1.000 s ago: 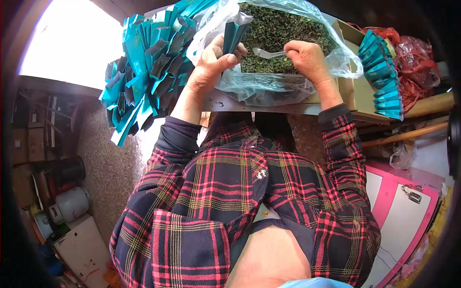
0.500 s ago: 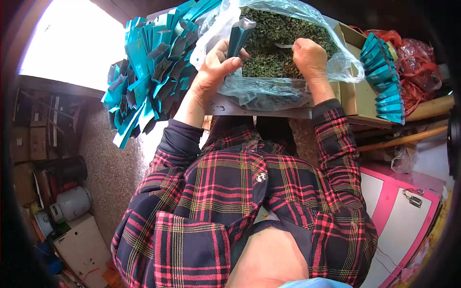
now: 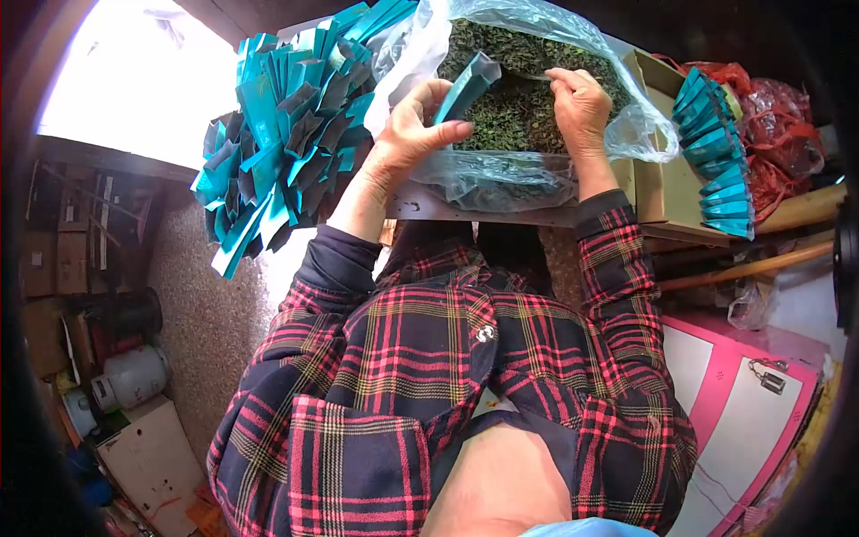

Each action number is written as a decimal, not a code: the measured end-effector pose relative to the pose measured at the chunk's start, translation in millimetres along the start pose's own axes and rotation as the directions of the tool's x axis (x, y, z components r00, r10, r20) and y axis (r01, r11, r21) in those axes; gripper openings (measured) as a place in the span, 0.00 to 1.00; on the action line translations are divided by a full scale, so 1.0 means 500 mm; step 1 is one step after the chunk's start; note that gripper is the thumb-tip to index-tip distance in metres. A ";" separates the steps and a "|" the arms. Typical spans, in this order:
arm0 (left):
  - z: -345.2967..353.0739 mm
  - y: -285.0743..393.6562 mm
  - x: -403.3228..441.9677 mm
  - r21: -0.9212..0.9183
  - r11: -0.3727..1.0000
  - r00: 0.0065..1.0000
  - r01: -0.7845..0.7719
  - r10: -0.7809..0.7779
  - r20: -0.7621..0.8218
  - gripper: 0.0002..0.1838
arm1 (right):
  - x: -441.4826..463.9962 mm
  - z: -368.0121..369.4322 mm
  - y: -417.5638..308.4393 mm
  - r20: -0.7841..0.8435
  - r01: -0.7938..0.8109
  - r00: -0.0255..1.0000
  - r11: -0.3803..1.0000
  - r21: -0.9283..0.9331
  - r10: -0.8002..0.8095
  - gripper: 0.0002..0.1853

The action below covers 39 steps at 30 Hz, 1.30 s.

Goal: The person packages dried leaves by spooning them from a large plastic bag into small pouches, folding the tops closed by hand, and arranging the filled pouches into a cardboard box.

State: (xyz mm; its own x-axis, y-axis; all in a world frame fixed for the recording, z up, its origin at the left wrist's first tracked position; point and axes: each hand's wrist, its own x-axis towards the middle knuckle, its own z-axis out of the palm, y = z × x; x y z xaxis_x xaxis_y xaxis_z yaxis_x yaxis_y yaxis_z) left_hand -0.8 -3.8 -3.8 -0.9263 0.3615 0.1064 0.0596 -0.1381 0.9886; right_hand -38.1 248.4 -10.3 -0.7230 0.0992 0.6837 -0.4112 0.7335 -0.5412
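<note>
My left hand (image 3: 413, 130) is closed around an upright, tilted teal foil pouch (image 3: 468, 88), its open silvery mouth pointing up and to the right. Below and beside it lies a clear plastic bag (image 3: 501, 170), spread wide and filled with loose, dark green dried leaves (image 3: 506, 121) that look like tea. Over the right part of the leaves, my right hand (image 3: 583, 107) is pinched on a slim pale spoon-like tool (image 3: 537, 77). Only a short piece of the tool shows; its far end is hard to make out against the leaves.
A big cluster of teal foil pouches (image 3: 268, 134) stands at the left. Right of the bag is a cardboard box (image 3: 667, 183) with a row of teal pouches (image 3: 713, 152) along its side. Red plastic bags (image 3: 778, 125) lie beyond. A pink and white cabinet (image 3: 743, 394) stands lower right.
The pouch in my left hand has tilted further to the right and dropped slightly. My right hand has shifted a little right, its fingers now angled up and left; less of the pale tool shows.
</note>
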 end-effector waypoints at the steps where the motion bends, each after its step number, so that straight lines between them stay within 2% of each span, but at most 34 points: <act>1: 0.001 -0.001 0.001 -0.001 1.000 1.000 -0.001 0.001 -0.001 0.37 | 0.001 -0.004 0.003 0.001 0.001 1.000 1.000 0.000 -0.001 0.06; 7: 0.001 -0.030 0.013 0.192 0.981 0.998 -0.003 0.014 -0.054 0.40 | 0.005 -0.042 0.001 -0.005 0.049 0.999 0.994 0.094 -0.049 0.10; 12: 0.014 -0.032 0.022 0.411 0.909 0.987 -0.064 0.117 -0.106 0.39 | 0.018 -0.085 0.001 0.031 0.104 0.993 0.982 0.158 -0.111 0.11; 16: 0.032 -0.015 0.023 0.458 0.889 0.984 -0.026 0.103 -0.144 0.39 | 0.027 -0.108 0.000 0.063 0.130 0.987 0.968 0.214 -0.146 0.12; 18: 0.035 -0.016 0.027 0.584 0.811 0.980 -0.021 0.133 -0.150 0.38 | 0.030 -0.111 -0.001 0.083 0.133 0.984 0.961 0.244 -0.157 0.12; 20: 0.039 -0.016 0.029 0.605 0.796 0.976 -0.022 0.147 -0.158 0.38 | 0.033 -0.112 -0.003 0.101 0.132 0.981 0.953 0.273 -0.164 0.12; 22: 0.043 -0.014 0.029 0.626 0.779 0.974 -0.023 0.159 -0.163 0.38 | 0.037 -0.113 -0.012 0.194 0.126 0.962 0.943 0.307 -0.191 0.12; 24: 0.045 -0.013 0.026 0.646 0.763 0.970 -0.030 0.177 -0.164 0.39 | 0.043 -0.111 -0.024 0.199 0.129 0.959 0.935 0.330 -0.203 0.12; 28: 0.047 -0.026 0.027 0.664 0.745 0.965 -0.066 0.217 -0.147 0.41 | 0.060 -0.104 -0.051 0.325 0.181 0.903 0.936 0.303 -0.280 0.12; 30: 0.049 -0.024 0.027 0.649 0.760 0.976 -0.037 0.167 -0.140 0.42 | 0.070 -0.096 -0.077 0.420 0.236 0.836 0.923 0.304 -0.352 0.10; 31: 0.051 -0.022 0.026 0.648 0.761 0.976 -0.037 0.168 -0.142 0.42 | 0.076 -0.094 -0.094 0.438 0.339 0.795 0.906 0.255 -0.421 0.09; 32: 0.053 -0.020 0.025 0.647 0.763 0.977 -0.020 0.153 -0.149 0.42 | 0.083 -0.092 -0.108 0.439 0.340 0.794 0.905 0.255 -0.422 0.09; 34: 0.053 -0.020 0.022 0.644 0.765 0.978 -0.003 0.137 -0.158 0.42 | 0.098 -0.092 -0.130 0.462 0.476 0.702 0.839 0.263 -0.542 0.08; 37: 0.049 -0.030 0.018 0.589 0.808 0.979 0.008 0.114 -0.170 0.38 | 0.123 -0.103 -0.156 0.457 0.649 0.617 0.743 0.165 -0.641 0.09; 39: 0.043 -0.042 0.025 0.544 0.838 0.972 -0.038 0.158 -0.175 0.36 | 0.139 -0.116 -0.175 0.463 0.682 0.598 0.719 0.134 -0.654 0.09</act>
State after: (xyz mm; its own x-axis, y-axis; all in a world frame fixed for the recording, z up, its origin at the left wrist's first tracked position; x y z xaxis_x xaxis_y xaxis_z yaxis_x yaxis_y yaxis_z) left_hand -5.5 23.4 -21.0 -0.9559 0.1682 0.2406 0.2876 0.3725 0.8823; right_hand -20.2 230.0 112.9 -0.4211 -0.7316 0.5362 -0.8630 0.5051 0.0115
